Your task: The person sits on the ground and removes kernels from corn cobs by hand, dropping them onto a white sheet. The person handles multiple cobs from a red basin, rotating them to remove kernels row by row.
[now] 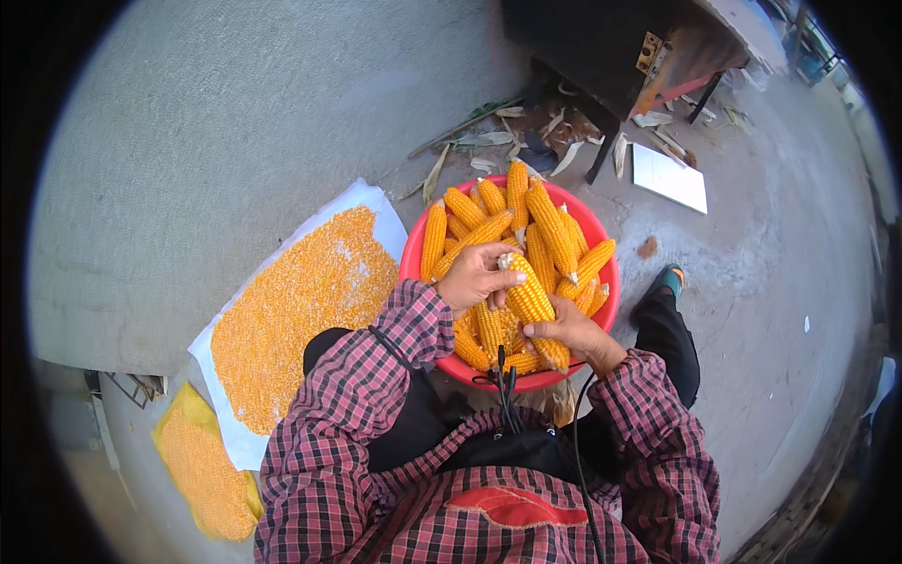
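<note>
Between both hands, a husked ear of yellow corn (533, 304) is held at a slant above a red plastic basin (612, 310). My left hand (481, 276) grips its pale upper end, with the thumb lying across the kernels. Lower down, my right hand (572, 331) wraps the ear from the right side, thumb over the front. More whole corn cobs (552, 229) fill the basin in a heap, some sticking up past the far rim. A few loose kernels (513, 328) show among the cobs below the held ear.
Left of the basin, shelled corn kernels (303, 317) are spread on a white sheet (382, 204). A yellow bag (184, 409) with more kernels lies nearer. Dry husks (486, 139) litter the floor by a dark metal-legged cabinet (599, 63). A white panel (668, 178) lies at right. Cords (509, 395) hang before my chest.
</note>
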The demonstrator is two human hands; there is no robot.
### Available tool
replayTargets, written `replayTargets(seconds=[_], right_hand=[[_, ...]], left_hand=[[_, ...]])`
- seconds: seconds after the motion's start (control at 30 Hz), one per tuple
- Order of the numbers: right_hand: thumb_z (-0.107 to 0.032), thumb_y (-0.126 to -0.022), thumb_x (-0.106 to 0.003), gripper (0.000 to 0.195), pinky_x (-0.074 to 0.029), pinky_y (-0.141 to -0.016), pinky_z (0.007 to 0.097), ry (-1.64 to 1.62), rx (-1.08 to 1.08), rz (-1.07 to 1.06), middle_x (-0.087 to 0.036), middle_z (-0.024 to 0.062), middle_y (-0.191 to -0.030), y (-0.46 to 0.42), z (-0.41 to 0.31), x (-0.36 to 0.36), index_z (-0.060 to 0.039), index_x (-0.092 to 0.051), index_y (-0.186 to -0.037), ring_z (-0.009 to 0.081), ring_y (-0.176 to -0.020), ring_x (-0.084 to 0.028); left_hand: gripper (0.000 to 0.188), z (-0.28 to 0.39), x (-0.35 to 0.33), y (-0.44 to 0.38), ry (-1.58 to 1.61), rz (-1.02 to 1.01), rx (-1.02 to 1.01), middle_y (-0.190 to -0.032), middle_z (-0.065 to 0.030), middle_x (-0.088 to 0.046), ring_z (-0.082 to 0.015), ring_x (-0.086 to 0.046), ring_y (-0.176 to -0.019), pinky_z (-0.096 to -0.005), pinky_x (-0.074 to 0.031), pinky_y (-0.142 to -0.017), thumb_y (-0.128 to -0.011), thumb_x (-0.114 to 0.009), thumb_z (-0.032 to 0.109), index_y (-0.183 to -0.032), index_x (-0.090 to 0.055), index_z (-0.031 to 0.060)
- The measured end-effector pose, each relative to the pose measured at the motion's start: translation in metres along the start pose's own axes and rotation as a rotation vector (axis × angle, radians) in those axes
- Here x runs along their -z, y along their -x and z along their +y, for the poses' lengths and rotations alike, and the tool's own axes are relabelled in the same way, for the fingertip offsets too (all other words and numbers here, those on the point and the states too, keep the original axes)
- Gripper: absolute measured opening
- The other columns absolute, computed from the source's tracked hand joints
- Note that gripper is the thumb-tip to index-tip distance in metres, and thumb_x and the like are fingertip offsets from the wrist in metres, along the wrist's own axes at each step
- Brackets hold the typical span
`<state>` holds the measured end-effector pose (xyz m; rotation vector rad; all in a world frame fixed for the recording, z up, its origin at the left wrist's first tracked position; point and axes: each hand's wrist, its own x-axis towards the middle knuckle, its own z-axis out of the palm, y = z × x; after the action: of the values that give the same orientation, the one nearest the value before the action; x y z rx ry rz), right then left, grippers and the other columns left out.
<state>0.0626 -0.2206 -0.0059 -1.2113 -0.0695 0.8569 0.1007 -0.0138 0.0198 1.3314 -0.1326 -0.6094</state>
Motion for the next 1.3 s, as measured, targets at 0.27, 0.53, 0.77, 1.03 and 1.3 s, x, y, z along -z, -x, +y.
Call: replayTargets(seconds=[0.27,0.53,0.77,1.03,1.3], right_hand=[[-0.014,-0.062,-0.071,0.043,-0.049,-0.074,0.0365,0.858,0.024,0.296,-0.065,0.0176,-0.083,0.019,-0.018,0.026,0.0017,-0.056,-0.099,0.0299,-0.079,-0.064],[-0.024,-0.062,-0.072,0.052,-0.05,-0.075,0.0438,1.028,-0.116,0.307,-0.063,0.0245,-0.083,0.016,-0.008,0.011,0.0027,-0.055,-0.103,0.0386,-0.081,-0.063],[-0.027,-0.062,-0.072,0.053,-0.05,-0.075,0.0443,1.085,-0.21,0.296,-0.063,0.0266,-0.081,0.012,-0.01,0.008,0.0046,-0.056,-0.101,0.0399,-0.081,-0.062],[-0.026,-0.061,-0.071,0.05,-0.049,-0.078,0.0434,0.94,-0.169,0.266,-0.062,0.0283,-0.083,0.015,-0.001,0.017,0.0082,-0.057,-0.096,0.0405,-0.082,-0.062],[-0.025,-0.062,-0.071,0.051,-0.049,-0.078,0.0422,0.885,-0.183,0.279,-0.061,0.0298,-0.083,0.012,0.002,0.013,0.0092,-0.056,-0.097,0.041,-0.083,-0.061]], left_hand=[[0.042,0.003,-0.008,-0.003,0.009,-0.082,0.034,-0.086,-0.009,-0.06,-0.0149,-0.064,-0.068,-0.0251,-0.054,-0.061,-0.092,-0.046,0.008,-0.132,-0.038,-0.0029],[0.041,-0.003,-0.002,0.002,-0.458,-0.023,0.147,-0.062,-0.0131,-0.06,-0.0197,-0.062,-0.058,-0.031,-0.05,-0.055,-0.086,-0.045,0.015,-0.122,-0.046,-0.0055],[0.034,-0.023,-0.006,-0.001,-0.757,0.096,-0.002,-0.058,-0.0176,-0.054,-0.0309,-0.059,-0.058,-0.0396,-0.046,-0.058,-0.085,-0.039,0.012,-0.113,-0.048,-0.0042],[0.033,-0.02,-0.009,-0.002,-0.507,0.062,0.085,-0.054,-0.0089,-0.052,-0.0154,-0.056,-0.048,-0.031,-0.044,-0.047,-0.088,-0.038,0.01,-0.117,-0.046,-0.0037],[0.035,-0.041,-0.003,-0.007,-0.555,0.197,0.088,-0.059,-0.0032,-0.052,-0.0103,-0.054,-0.048,-0.023,-0.045,-0.047,-0.091,-0.034,0.01,-0.121,-0.049,-0.0012]])
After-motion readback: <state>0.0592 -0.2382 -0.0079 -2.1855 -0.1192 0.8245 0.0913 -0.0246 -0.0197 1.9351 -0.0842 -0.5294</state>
